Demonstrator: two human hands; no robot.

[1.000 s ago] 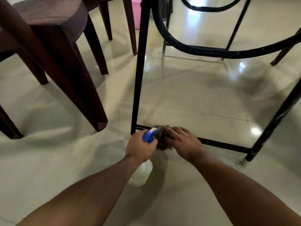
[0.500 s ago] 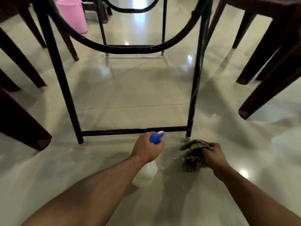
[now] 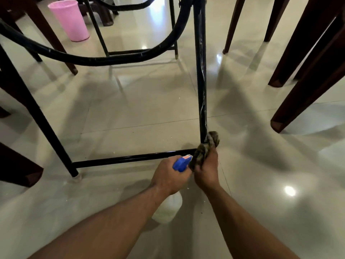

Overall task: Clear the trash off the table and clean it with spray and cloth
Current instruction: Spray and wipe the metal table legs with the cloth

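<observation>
Glossy tiled floor (image 3: pixel 140 113). Right hand (image 3: pixel 208 171) clutches a cloth (image 3: pixel 205 150) against the black table leg (image 3: pixel 202 81); beside it, left hand (image 3: pixel 169 176) grips the spray bottle (image 3: pixel 182 163); pink bin (image 3: pixel 70 19) beyond.

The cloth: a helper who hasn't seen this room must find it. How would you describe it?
Follow the near right leg of the black table frame down to the floor. There the right hand grips a bunched cloth against it. It is mottled brown and crumpled, unlike the blue-topped spray bottle the left hand grips beside it.
</observation>
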